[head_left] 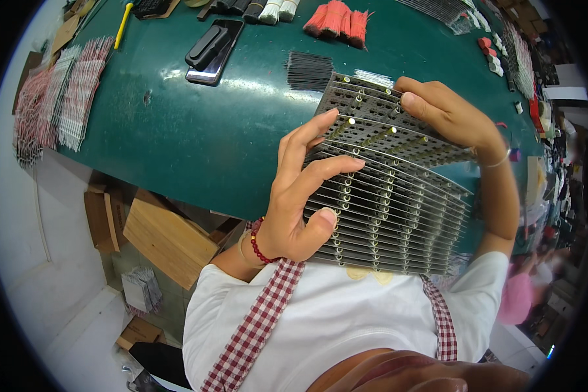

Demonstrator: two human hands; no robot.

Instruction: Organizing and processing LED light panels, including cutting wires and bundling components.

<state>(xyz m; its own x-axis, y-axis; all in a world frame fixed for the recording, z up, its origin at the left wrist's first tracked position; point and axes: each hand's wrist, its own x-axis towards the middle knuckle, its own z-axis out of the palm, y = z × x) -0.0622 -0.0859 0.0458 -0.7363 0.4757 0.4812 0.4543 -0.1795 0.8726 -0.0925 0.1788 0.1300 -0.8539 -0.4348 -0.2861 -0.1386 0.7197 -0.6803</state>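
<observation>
A stack of thin grey perforated plates (385,196), spaced apart on rows of pale green posts, is tilted in front of my chest. My left hand (297,189) is at its left side, fingers spread along the edges, two fingertips by the upper plates and the thumb lower down on the edges. My right hand (447,114) grips the far right edge of the top plates, thumb on the upper face. Just beyond the stack lie short black wires (309,70) and short white wires (372,78), the latter partly hidden by the stack.
On the green table (196,144) are a phone (223,62) with a black device (206,47) on it, red wire bundles (336,25), white bundles (279,10) and a yellow tool (123,26). Bundled red-and-white strands (81,91) lie left. Below the table is a wooden board (166,235).
</observation>
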